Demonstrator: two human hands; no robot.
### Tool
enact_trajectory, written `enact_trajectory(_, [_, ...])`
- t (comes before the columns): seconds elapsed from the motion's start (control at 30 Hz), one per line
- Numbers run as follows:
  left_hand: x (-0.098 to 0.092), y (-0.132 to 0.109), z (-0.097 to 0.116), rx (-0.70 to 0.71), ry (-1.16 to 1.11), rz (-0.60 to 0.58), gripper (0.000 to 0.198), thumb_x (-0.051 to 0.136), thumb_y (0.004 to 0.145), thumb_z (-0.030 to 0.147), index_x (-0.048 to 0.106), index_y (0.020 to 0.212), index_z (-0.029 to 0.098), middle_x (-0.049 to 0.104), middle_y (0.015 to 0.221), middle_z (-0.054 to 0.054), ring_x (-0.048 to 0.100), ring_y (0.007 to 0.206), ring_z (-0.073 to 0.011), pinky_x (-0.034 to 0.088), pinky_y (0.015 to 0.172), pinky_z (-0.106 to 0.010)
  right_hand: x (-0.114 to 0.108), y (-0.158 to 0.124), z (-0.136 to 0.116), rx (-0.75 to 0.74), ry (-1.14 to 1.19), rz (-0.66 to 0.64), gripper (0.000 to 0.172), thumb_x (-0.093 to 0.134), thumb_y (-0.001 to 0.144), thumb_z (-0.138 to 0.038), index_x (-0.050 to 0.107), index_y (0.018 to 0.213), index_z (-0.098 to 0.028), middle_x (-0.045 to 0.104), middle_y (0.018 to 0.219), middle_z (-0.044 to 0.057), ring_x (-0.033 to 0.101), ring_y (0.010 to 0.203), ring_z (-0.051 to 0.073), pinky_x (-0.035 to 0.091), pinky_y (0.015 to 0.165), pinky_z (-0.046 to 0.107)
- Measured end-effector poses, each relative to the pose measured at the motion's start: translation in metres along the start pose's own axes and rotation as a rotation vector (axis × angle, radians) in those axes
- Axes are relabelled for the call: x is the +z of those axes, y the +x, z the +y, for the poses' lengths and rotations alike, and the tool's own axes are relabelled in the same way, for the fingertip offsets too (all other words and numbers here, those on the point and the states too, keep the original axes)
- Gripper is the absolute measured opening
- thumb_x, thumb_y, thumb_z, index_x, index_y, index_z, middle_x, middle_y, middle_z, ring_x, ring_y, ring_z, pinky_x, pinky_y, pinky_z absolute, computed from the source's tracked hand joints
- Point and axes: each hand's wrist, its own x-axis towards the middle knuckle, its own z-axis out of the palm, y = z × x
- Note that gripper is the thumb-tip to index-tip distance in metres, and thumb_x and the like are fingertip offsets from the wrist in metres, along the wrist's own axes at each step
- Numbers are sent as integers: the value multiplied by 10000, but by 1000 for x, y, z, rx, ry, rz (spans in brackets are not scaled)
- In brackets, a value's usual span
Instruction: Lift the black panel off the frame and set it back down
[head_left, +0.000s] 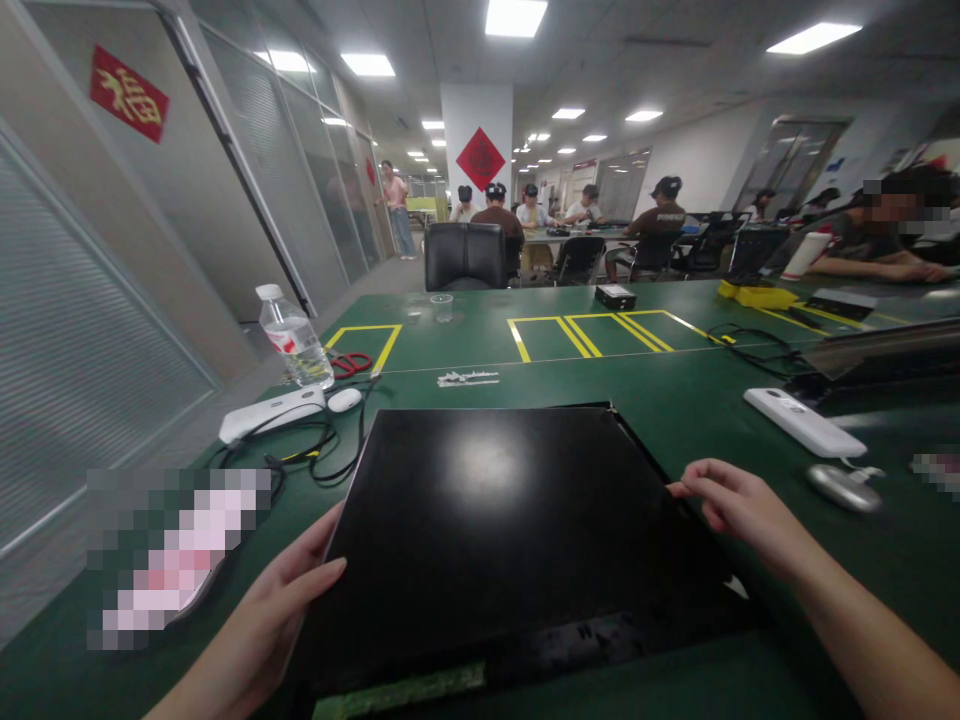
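A large flat black panel [495,520] with a glossy face lies on the green table [660,400] in front of me. My left hand [289,595] grips its left edge, thumb on top and fingers under the side. My right hand [739,505] rests at the panel's right edge, fingers curled onto it. A strip of green circuit board [405,692] shows along the panel's near edge.
At the left lie a water bottle [295,340], red scissors [351,363], a white power strip [270,412], a white mouse [344,399] and black cables [315,450]. To the right are a white remote-like device [804,422] and a grey mouse [844,487]. People sit at the far tables.
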Motion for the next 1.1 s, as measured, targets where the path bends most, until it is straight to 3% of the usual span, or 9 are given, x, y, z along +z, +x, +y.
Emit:
enact_trajectory(0.2, [4, -1, 1, -11, 11, 7, 936, 849, 660, 158, 424, 1476, 331, 710, 1293, -54, 618, 1197, -347, 498, 1022, -412, 6, -6, -4, -44, -199, 31, 229, 644, 706, -461, 599, 685, -238, 581, 514, -23, 457, 418, 122, 356, 454, 276])
enact_trajectory(0.5, [-17, 15, -4, -16, 24, -35, 925, 840, 699, 185, 385, 1491, 328, 652, 1366, -66, 588, 1239, -336, 519, 994, -396, 9, -11, -2, -151, -452, 36, 199, 583, 771, -454, 630, 732, -265, 689, 659, 11, 591, 569, 189, 412, 515, 304])
enact_trajectory(0.63, [-18, 15, -5, -24, 17, -39, 941, 844, 690, 177, 380, 1492, 343, 657, 1361, -66, 627, 1190, -347, 521, 993, -422, 9, -12, -3, -170, -522, 39, 212, 555, 791, -459, 641, 741, -271, 706, 702, 12, 627, 631, 204, 427, 575, 316])
enact_trajectory(0.83, [-10, 11, -4, -25, 50, -23, 890, 839, 699, 190, 426, 1476, 325, 712, 1288, -77, 682, 1108, -358, 541, 967, -447, 8, -11, -4, -169, -542, 51, 202, 559, 774, -456, 636, 749, -271, 721, 721, 15, 633, 626, 208, 435, 589, 324])
enact_trajectory(1.1, [-21, 20, -8, 25, 87, -46, 969, 849, 685, 211, 357, 1509, 344, 710, 1292, -98, 701, 1077, -356, 526, 973, -456, 7, -11, -4, -173, -563, 49, 209, 544, 777, -467, 615, 747, -273, 706, 665, 16, 608, 572, 205, 412, 558, 328])
